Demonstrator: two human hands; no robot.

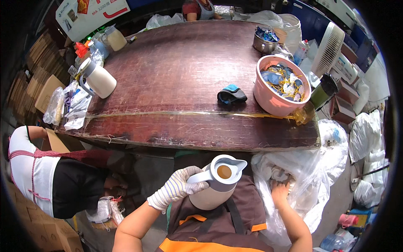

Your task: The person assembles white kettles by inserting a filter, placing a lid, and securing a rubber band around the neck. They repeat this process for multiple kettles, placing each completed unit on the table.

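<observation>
My left hand (178, 189), in a striped white work glove, is closed round the handle of a vacuum jug (212, 196). The jug has a cream body and a grey-blue collar and spout. It stands upright over my lap without a lid, and a round tan opening shows inside the collar. My bare right hand (280, 194) reaches into a clear plastic bag (308, 178) on my right. Its fingers curl in among white rounded pieces (278, 173), and their tips are partly hidden; what they hold cannot be made out.
A dark red table (180, 75) lies ahead, bearing a pink bucket (277, 101) of tags, a black-and-blue cap (232, 95) and another jug (99, 80). A metal bowl (264, 44) and a white fan (329, 48) stand far right. A co-worker (46, 176) bends at left; another person (199, 9) is beyond the table.
</observation>
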